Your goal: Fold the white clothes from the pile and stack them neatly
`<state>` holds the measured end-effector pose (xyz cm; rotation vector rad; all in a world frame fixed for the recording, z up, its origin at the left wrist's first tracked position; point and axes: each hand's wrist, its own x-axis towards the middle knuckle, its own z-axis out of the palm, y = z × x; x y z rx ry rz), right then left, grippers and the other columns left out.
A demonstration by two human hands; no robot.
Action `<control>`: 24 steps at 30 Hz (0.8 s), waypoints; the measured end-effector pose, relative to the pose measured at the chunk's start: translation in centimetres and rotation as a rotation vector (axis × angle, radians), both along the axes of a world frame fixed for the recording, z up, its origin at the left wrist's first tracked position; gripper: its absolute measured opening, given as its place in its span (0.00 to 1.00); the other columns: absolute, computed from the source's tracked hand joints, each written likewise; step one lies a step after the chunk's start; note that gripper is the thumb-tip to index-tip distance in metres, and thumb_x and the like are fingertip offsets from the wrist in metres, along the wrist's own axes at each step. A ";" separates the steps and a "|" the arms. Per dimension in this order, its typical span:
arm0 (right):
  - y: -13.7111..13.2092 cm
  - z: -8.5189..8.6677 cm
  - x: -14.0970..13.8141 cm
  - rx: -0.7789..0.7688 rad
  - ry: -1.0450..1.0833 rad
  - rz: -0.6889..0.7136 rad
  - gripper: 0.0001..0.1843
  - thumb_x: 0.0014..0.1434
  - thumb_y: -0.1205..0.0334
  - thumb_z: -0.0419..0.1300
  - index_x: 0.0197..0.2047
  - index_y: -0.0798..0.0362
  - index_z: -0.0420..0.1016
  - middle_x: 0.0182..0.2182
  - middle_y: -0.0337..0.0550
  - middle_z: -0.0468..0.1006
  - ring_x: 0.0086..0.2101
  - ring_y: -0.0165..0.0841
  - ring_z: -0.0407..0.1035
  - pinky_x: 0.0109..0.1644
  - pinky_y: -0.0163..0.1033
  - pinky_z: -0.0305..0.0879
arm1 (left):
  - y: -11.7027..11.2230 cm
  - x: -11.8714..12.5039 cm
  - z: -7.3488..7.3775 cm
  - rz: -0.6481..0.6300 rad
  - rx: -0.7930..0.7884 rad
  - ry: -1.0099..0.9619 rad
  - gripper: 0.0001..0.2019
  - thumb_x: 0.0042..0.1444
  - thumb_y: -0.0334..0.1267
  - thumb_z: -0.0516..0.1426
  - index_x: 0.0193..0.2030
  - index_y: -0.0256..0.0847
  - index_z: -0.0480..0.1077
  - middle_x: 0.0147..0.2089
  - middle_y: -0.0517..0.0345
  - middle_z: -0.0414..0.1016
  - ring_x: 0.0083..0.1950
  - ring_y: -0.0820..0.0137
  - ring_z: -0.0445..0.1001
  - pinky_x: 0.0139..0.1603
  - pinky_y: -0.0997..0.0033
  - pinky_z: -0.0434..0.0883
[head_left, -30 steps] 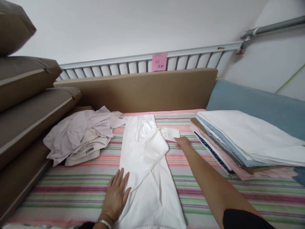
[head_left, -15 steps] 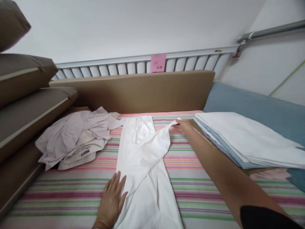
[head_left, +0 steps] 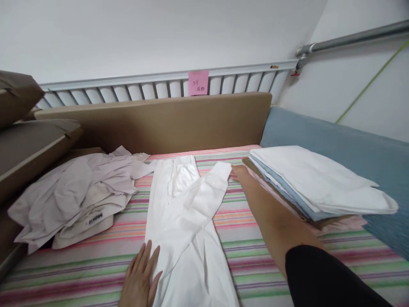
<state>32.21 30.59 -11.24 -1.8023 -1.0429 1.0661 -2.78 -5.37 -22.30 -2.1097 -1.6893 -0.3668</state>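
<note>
A white long-sleeved shirt (head_left: pixel 191 238) lies lengthwise on the striped cloth, its body folded narrow. One sleeve (head_left: pixel 204 192) slants across it up to the right, with the cuff end sticking out past the body. At that cuff my right hand (head_left: pixel 240 172) pinches the edge with its fingertips; part of the fingers is hard to make out. My left hand (head_left: pixel 140 277) rests flat, fingers stretched out, along the shirt's left edge near the bottom of the view.
Crumpled pale garments (head_left: pixel 86 183) are heaped at left, beside stacked brown cushions (head_left: pixel 38 136). A pile of folded clothes (head_left: pixel 313 179), white on top, sits at right by a blue panel (head_left: pixel 319 128). Behind stands a brown padded board (head_left: pixel 166 123) before a radiator (head_left: pixel 137 91) bearing a pink note (head_left: pixel 198 83).
The sleeve's cuff end, raised and pulled to a point before, now lies flatter, with my right hand still at it. The view has shifted a little to the right. My left hand stays on the shirt.
</note>
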 end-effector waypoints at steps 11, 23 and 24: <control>-6.8 -5.9 -2.5 -0.236 0.426 -0.032 0.08 0.53 0.65 0.62 0.36 0.61 0.69 0.24 0.44 0.75 0.24 0.32 0.71 0.31 0.41 0.70 | 0.4 -0.8 -1.2 -0.062 0.017 -0.065 0.31 0.54 0.39 0.52 0.65 0.47 0.48 0.65 0.52 0.54 0.64 0.59 0.55 0.54 0.60 0.62; -5.9 -4.2 -5.2 -0.030 0.530 -0.096 0.02 0.57 0.70 0.55 0.36 0.56 0.65 0.20 0.38 0.71 0.20 0.28 0.67 0.24 0.31 0.68 | 2.8 4.4 3.7 0.320 -0.406 -1.550 0.24 0.46 0.54 0.55 0.43 0.38 0.69 0.37 0.50 0.72 0.32 0.68 0.72 0.27 0.70 0.69; -5.5 -3.7 -5.5 -0.010 0.520 -0.086 0.01 0.58 0.70 0.54 0.35 0.55 0.65 0.19 0.37 0.71 0.20 0.27 0.67 0.24 0.31 0.67 | 3.0 4.8 3.7 0.359 -0.448 -1.661 0.24 0.43 0.55 0.56 0.40 0.38 0.69 0.32 0.54 0.71 0.28 0.70 0.70 0.22 0.73 0.66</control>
